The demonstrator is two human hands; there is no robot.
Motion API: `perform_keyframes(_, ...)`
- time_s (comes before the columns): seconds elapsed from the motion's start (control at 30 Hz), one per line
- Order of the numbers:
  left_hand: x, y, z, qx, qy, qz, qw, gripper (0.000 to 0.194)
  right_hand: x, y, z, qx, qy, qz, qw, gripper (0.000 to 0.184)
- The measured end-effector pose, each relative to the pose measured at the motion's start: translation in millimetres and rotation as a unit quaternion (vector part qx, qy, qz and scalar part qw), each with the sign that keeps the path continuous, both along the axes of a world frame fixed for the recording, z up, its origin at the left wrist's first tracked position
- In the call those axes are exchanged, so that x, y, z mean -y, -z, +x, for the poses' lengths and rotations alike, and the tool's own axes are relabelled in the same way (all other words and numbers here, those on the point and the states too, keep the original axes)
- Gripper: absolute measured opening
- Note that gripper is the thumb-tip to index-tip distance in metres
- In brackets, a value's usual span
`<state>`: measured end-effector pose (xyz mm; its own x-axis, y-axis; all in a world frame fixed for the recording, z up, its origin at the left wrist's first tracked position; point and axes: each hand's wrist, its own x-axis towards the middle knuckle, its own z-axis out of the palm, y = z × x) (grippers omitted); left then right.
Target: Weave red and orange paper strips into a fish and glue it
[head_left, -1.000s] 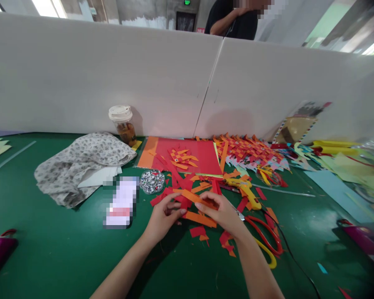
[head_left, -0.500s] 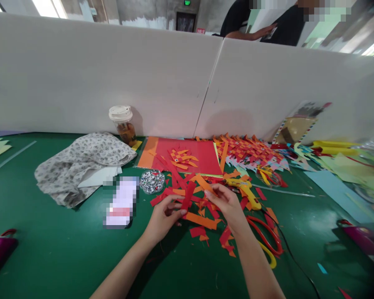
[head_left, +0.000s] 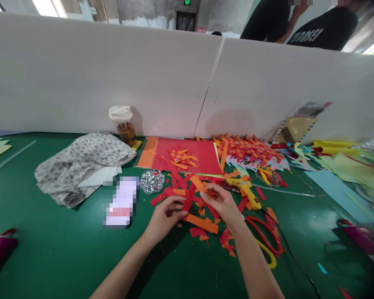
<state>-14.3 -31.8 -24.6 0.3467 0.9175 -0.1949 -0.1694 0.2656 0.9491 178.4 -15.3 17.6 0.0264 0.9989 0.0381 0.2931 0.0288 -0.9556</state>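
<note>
Between the thumb and fingers of my left hand (head_left: pixel 167 216) are a red paper strip (head_left: pixel 189 197), pointing up and away, and an orange paper strip (head_left: pixel 202 223), reaching right; they meet at the fingertips. My right hand (head_left: pixel 222 203) pinches another orange paper strip (head_left: pixel 198 182), its free end slanting up to the left near the red one. Under and around both hands lie many red and orange paper scraps (head_left: pixel 198 231). Beyond them, a small woven paper fish (head_left: pixel 181 158) rests on red paper sheets (head_left: pixel 205 151).
Right of my hands are a yellow glue gun (head_left: pixel 244 191) with a black cord and scissors (head_left: pixel 269 245) with red and yellow handles. A box of googly eyes (head_left: pixel 152 182), a phone (head_left: pixel 122 201), patterned cloth (head_left: pixel 81 166) and a lidded cup (head_left: pixel 123 124) stand left. Woven fish (head_left: pixel 249 149) pile up behind.
My right hand has shifted slightly left with its orange strip, closer to the red strip. My left hand is almost still. People behind the partition have moved right.
</note>
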Motion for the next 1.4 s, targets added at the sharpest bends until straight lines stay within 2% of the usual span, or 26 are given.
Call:
perform_keyframes(0.23,1,-2.5,1,0.008,0.011,-0.011,1.000,0.035,0,3.1,1,0.014,-0.036,-0.005,0.999,0.028)
perform_keyframes(0.57,0,-1.3,1,0.029,0.004,-0.016,0.999,0.038,11,-7.8,0,0.051,-0.132,-0.045,0.989,0.018)
perform_keyframes(0.8,0,-2.1,2,0.040,-0.010,-0.021,0.999,0.051,18,-11.6,0,0.147,-0.158,-0.046,0.975,0.016)
perform_keyframes(1.0,1,-3.1,0,0.038,-0.005,-0.011,0.999,0.059,20,-11.6,1,0.168,-0.174,-0.068,0.968,0.015)
perform_keyframes(1.07,2,-2.2,0,0.037,-0.002,-0.004,0.999,0.057,19,-8.3,0,0.153,-0.166,-0.073,0.971,0.017)
perform_keyframes(1.23,1,-1.8,2,0.032,0.000,0.001,0.999,0.055,17,3.6,-3,0.079,-0.097,-0.082,0.989,0.031)
perform_keyframes(1.4,0,-2.5,1,0.029,0.000,0.003,1.000,0.055,17,6.8,-2,0.072,-0.079,-0.080,0.991,0.037)
